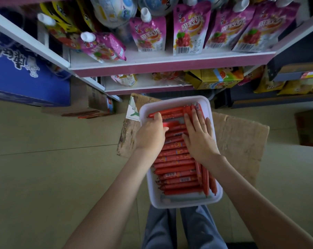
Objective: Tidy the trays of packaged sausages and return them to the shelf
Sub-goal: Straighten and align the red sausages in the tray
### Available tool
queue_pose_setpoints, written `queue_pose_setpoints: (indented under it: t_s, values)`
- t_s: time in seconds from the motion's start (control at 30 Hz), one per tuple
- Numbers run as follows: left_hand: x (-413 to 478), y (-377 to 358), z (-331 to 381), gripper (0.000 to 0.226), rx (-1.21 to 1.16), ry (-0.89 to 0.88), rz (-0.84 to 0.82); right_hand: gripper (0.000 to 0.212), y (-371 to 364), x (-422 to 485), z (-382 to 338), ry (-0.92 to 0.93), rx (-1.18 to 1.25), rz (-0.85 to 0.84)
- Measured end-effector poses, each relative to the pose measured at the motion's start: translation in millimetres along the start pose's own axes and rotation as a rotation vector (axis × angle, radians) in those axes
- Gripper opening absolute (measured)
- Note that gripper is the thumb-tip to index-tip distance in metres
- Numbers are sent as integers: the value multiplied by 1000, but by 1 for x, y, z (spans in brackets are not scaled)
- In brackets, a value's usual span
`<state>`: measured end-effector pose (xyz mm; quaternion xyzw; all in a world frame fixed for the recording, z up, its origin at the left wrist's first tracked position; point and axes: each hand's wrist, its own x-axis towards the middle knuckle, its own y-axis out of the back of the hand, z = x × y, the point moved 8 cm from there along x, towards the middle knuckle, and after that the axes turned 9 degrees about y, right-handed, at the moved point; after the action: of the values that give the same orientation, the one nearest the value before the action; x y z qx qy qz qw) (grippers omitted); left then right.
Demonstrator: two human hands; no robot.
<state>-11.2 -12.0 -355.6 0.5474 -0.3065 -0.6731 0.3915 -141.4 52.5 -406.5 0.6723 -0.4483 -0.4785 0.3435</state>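
Note:
A white tray [171, 103] rests on a sheet of cardboard on the floor, right in front of my legs. It is packed with several red packaged sausages [177, 172] lying crosswise, and a few run lengthwise along its right side. My left hand [151, 133] is curled over the sausages at the tray's left side, fingers gripping one near the far end. Beside it, my right hand [198, 136] lies flat with fingers spread, pressing on the sausages in the tray's right half.
The cardboard sheet [240, 139] spreads to the right of the tray. A pink-edged shelf [170, 66] with purple spouted pouches [150, 33] hangs ahead; a lower shelf [148, 89] holds yellow boxes. A blue carton [24, 76] stands at the left, a brown box [309, 128] at the right.

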Motion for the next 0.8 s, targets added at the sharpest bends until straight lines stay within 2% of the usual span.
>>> queue_pose_setpoints:
  t_s: [0.1,0.17,0.2,0.33,0.5,0.63,0.8]
  values:
    - [-23,39,-2,24,-261,34,-54,55,42,-4,-11,2,425,33]
    - [-38,70,-2,22,-481,41,-102,33,81,-13,-13,-81,675,66]
    - [-46,88,-1,20,-605,48,-124,25,105,-19,-14,-109,741,96]
    - [-80,169,8,11,-1150,95,-202,24,219,-47,-29,-116,1079,269]
    - [-132,259,39,10,-1552,-15,-363,20,338,-88,-52,-65,1271,446]
    - [-172,339,69,31,-1688,-277,-346,10,403,-114,-74,0,1524,524]
    - [-209,405,85,29,-1656,-464,-135,19,468,-133,-93,115,1567,588]
